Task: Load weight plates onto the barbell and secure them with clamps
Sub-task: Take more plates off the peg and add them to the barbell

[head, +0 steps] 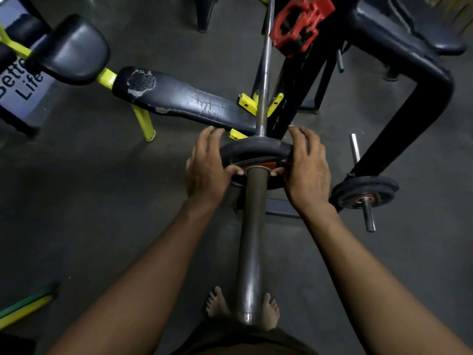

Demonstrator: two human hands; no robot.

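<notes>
Weight plate (256, 147) is on the barbell sleeve (252, 226), dead centre, both hands clamped on it: left hand (204, 172) at nine o'clock, right hand (305, 170) at three. Seating looks nearly done; red clamps (297, 24) at one o'clock wait unused.

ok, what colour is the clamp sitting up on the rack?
Red, with some black parts. The clamp shows at the top of the head view, the only one here.

Black plate (256, 149) seated on barbell (252, 239) sleeve, near inner collar, orange-red hub visible. Bar rests in yellow rack hooks. Two red clamps (297, 26) sit on the black frame, off the bar.
</notes>
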